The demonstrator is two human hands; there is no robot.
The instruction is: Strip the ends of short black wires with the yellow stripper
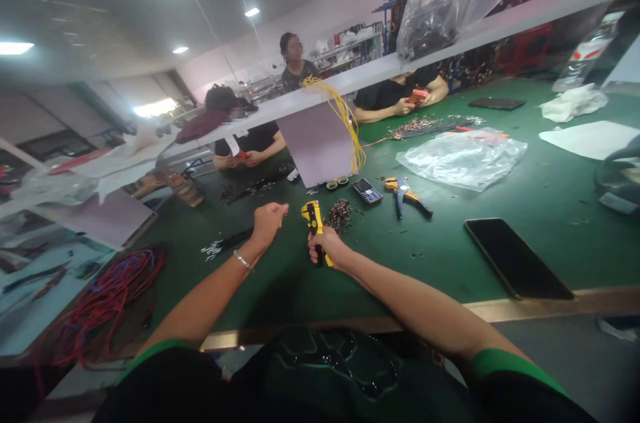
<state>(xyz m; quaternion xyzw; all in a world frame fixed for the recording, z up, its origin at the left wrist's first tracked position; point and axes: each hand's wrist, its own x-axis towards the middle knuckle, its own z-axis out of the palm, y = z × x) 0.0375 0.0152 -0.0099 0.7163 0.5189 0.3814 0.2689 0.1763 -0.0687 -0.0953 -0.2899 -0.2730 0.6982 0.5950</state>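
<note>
My right hand (326,247) grips the handle of a yellow-and-black wire stripper (313,223), held upright above the green bench mat (430,263). My left hand (269,223) is a closed fist just left of the tool, and nothing shows in its fingers. Below that fist lies a black bundle of wires with bright metal ends (223,245). A heap of short cut wires (340,215) sits just beyond the stripper. A small keypad phone (367,191) and a second yellow-and-blue wire stripper (404,193) lie further right.
A black smartphone (518,258) lies at the right. Beyond it are a clear plastic bag (463,157) and a raised white shelf (400,66) with yellow wires (345,123) hanging down. Co-workers (400,96) work across the bench. Red and blue wires (105,296) lie at the left.
</note>
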